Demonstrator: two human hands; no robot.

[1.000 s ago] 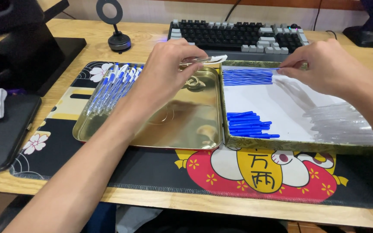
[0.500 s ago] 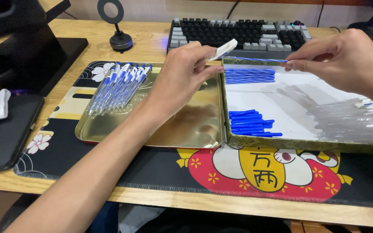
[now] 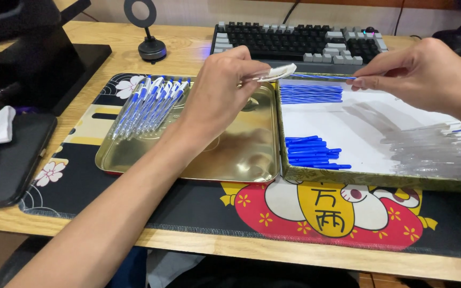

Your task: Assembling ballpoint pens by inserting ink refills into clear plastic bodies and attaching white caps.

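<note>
Left hand (image 3: 217, 90) pinches clear pen barrel (image 3: 276, 73), held level; right hand (image 3: 422, 72) pinches thin blue refill (image 3: 321, 77), tip aimed at barrel mouth (aligned for insertion, apparently). Finished pens (image 3: 148, 104) left of left hand in gold tray (image 3: 230, 160); blue caps (image 3: 313, 152) below right hand.

The left hand (image 3: 220, 90) pinches a clear pen barrel (image 3: 276, 73) above the gold tray (image 3: 230, 160), while the right hand (image 3: 422, 72) holds a thin blue refill (image 3: 321, 77) at its tip. Assembled pens (image 3: 148, 104) lie in the gold tray; blue caps (image 3: 313, 152) sit in the white-lined tray (image 3: 380, 178).
</note>
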